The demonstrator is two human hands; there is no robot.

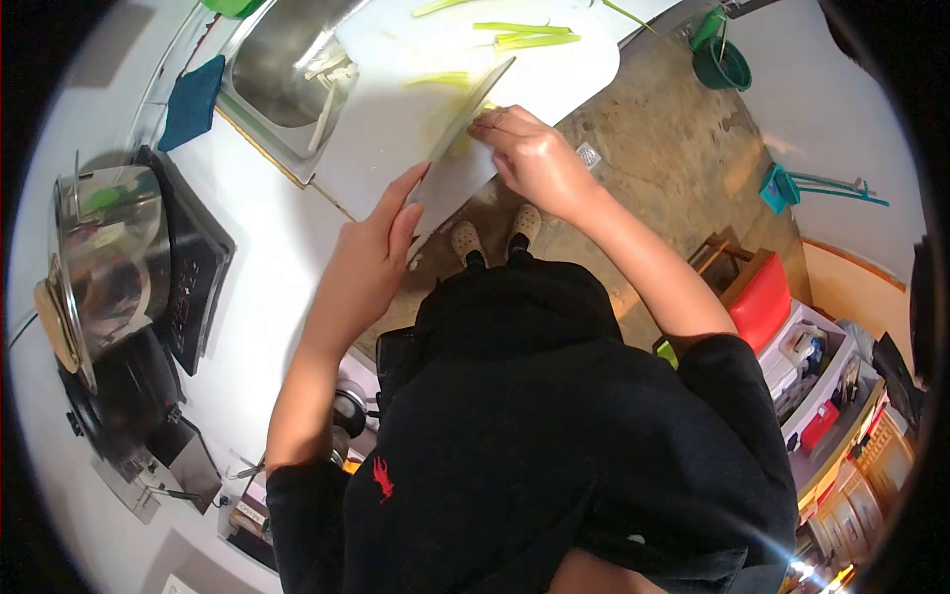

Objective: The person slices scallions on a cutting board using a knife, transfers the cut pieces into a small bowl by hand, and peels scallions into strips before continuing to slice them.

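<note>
My left hand [366,259] is closed around the handle of a knife [460,124], whose blade slants up and to the right over a white work surface [381,134]. Beside the blade, my right hand [529,158] has its fingers curled together. A little pale green shows at those fingertips, but what they hold is mostly hidden. Light green stalks [534,40] lie beyond the blade near the surface's far side, and another short stalk [440,78] lies just left of the blade.
A steel sink [287,74] with pale scraps is at the upper left, beside a dark blue cloth [192,103]. A black cooktop [188,267] and a clear-lidded pot [114,257] stand at the left. A green bucket [721,66] and red chair [761,302] are at the right.
</note>
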